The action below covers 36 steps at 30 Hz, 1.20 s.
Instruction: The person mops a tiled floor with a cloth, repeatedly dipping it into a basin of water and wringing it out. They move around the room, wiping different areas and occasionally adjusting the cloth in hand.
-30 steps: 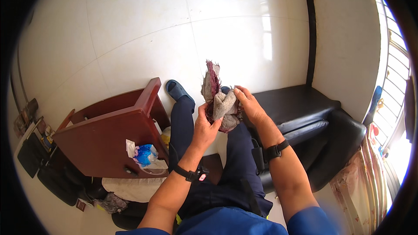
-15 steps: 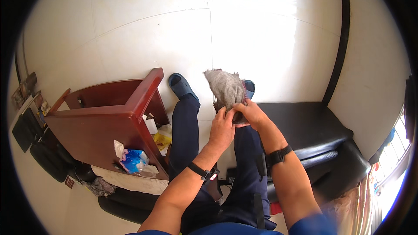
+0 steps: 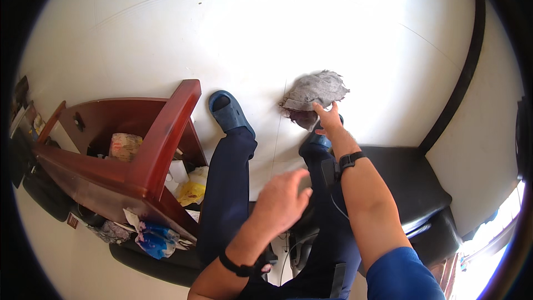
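Note:
A grey, ragged-edged cloth (image 3: 319, 90) with a dark purplish part is beyond my right foot, over the pale floor; whether it lies on the floor or is just above it, I cannot tell. My right hand (image 3: 330, 120) reaches to its near edge, fingers spread, with the fingertips overlapping the cloth and not wrapped round it. Nearer to me, above my legs, my left hand (image 3: 280, 201) is empty, slightly blurred, its thumb and forefinger apart. Both wrists wear black bands.
A reddish-brown wooden table (image 3: 166, 139) with an open shelf stands at my left, a blue-and-white packet (image 3: 158, 239) and a yellow bag (image 3: 192, 190) by it. Blue clogs (image 3: 227, 110) are on my feet. A black padded seat (image 3: 400, 183) is at my right, near the wall.
The cloth has moved away from me and to the right, out of the two-handed hold. My left hand has drawn back toward me; my right arm has stretched forward, its fingers now spread.

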### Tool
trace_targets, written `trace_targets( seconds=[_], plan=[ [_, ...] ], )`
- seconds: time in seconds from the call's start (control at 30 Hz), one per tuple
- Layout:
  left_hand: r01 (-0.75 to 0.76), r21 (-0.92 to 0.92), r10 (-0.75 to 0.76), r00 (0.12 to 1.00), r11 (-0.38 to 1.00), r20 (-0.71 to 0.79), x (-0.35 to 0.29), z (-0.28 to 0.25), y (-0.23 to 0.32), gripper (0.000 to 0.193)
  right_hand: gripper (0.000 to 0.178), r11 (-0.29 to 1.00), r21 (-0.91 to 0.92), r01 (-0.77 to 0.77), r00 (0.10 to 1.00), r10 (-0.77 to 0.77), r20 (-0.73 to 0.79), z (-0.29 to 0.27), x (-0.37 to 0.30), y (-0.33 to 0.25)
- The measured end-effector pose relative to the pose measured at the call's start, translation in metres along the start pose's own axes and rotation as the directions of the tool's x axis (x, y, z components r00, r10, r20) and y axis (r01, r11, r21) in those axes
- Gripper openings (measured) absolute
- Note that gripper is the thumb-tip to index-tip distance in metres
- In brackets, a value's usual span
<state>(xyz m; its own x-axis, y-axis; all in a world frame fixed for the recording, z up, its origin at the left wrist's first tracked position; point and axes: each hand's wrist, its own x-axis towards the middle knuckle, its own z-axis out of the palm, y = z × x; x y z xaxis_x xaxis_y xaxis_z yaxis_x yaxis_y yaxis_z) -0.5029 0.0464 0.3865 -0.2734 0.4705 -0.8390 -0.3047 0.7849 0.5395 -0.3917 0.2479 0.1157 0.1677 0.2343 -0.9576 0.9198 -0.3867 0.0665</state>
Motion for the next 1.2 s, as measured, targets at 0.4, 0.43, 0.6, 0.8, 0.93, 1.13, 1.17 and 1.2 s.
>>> trace_targets(
  seconds=[0.4, 0.43, 0.6, 0.8, 0.93, 1.13, 1.17, 1.2],
  plan=[
    [-0.225, -0.003, 0.216, 0.935, 0.974, 0.282, -0.035, -0.012, 0.012, 0.029, 0.085, 0.923, -0.342, 0.176, 0.952, -0.248, -0.18, 0.179, 0.016, -0.158],
    [-0.222, 0.005, 0.213, 0.938, 0.975, 0.273, -0.033, -0.017, 0.011, 0.027, 0.08, 0.893, -0.413, 0.177, 0.95, -0.266, -0.167, 0.201, 0.01, -0.186],
    [-0.3, -0.04, 0.303, 0.945, 0.953, 0.126, -0.021, -0.034, 0.009, 0.025, 0.068, 0.749, -0.5, 0.436, 0.869, -0.495, 0.016, 0.289, -0.034, -0.301],
    [-0.242, -0.07, 0.249, 0.962, 0.968, 0.116, -0.019, -0.039, 0.008, 0.025, 0.054, 0.606, -0.105, 0.788, 0.591, -0.699, 0.402, 0.25, -0.114, -0.362],
    [-0.218, -0.144, 0.239, 0.96, 0.965, 0.145, -0.014, -0.026, 0.014, 0.023, 0.058, 0.584, 0.005, 0.812, 0.519, -0.726, 0.452, 0.139, -0.173, -0.336],
    [-0.165, -0.133, 0.188, 0.963, 0.977, 0.19, -0.003, 0.006, 0.018, 0.026, 0.053, 0.744, 0.174, 0.645, 0.693, -0.665, 0.278, -0.033, -0.197, -0.224],
    [-0.162, -0.114, 0.182, 0.963, 0.98, 0.199, -0.001, 0.011, 0.018, 0.026, 0.051, 0.737, 0.218, 0.64, 0.695, -0.676, 0.244, -0.058, -0.192, -0.202],
    [-0.164, -0.114, 0.184, 0.964, 0.98, 0.194, 0.0, 0.015, 0.018, 0.026, 0.05, 0.766, 0.187, 0.615, 0.75, -0.642, 0.159, -0.08, -0.185, -0.181]
  ],
)
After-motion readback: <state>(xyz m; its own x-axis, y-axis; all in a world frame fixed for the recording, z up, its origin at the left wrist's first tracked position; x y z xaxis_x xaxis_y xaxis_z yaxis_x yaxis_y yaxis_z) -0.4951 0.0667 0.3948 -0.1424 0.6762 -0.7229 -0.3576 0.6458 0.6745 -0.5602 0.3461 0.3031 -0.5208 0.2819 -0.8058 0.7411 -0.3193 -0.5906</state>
